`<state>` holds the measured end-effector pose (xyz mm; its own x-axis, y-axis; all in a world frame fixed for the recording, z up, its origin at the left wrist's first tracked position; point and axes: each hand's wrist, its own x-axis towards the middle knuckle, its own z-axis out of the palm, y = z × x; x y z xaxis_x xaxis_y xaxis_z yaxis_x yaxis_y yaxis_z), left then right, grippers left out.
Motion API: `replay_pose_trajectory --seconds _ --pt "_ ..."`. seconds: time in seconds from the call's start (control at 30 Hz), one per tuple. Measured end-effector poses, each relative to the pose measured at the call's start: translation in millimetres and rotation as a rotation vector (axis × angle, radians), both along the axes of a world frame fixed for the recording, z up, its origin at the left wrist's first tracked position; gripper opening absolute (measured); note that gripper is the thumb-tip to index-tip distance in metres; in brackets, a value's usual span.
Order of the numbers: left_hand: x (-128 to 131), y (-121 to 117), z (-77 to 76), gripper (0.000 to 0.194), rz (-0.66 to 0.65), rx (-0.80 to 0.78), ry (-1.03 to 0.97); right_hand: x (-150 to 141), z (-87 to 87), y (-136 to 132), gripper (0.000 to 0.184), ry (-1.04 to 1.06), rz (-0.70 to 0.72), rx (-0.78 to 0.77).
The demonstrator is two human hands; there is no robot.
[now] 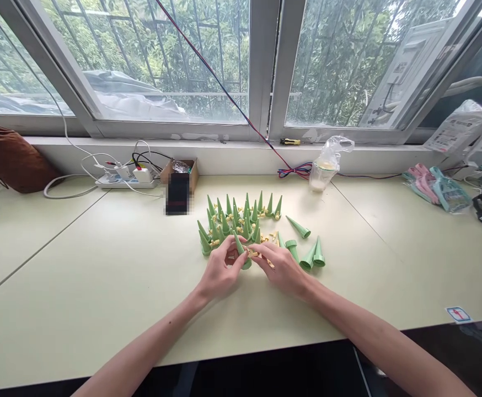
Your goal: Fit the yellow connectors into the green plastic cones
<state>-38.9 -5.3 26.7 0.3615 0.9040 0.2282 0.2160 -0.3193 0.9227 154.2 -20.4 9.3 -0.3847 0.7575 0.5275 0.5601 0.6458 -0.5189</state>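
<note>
My left hand [223, 267] grips a green plant watering spike [239, 246], its tip pointing up and tilted left. With thumb and fingers, my right hand [281, 267] pinches a small yellow valve [252, 253] against the side of that spike; the fingers partly hide where the two meet. Behind my hands several green spikes [224, 223] stand upright in rows, with small yellow valves at their bases. A small heap of loose yellow valves [271, 237] lies just beyond my right hand. Several plain green spikes [298, 227] lie or stand to its right.
A power strip [121, 180] with cables and a small cardboard box [192, 170] sit at the back left. A bagged cup [322, 172] stands back right. Wrapped pink and blue items [435, 187] lie farther right on the pale table [100, 298]. A brown bag [13, 157] is far left.
</note>
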Motion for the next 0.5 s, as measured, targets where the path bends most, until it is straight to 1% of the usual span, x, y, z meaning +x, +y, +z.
replay_pose_trajectory --seconds 0.23,0.37,0.5 --pt "0.9 1.1 1.4 0.025 -0.012 -0.081 -0.051 0.1 2.6 1.2 0.027 -0.073 0.009 0.045" --pt "1.2 0.9 2.9 0.026 -0.021 -0.094 -0.053 0.3 0.7 2.2 0.027 -0.079 0.009 0.070" --pt "-0.2 2.1 0.8 0.026 -0.030 -0.083 -0.029 0.8 -1.8 3.1 0.027 -0.104 0.004 0.095"
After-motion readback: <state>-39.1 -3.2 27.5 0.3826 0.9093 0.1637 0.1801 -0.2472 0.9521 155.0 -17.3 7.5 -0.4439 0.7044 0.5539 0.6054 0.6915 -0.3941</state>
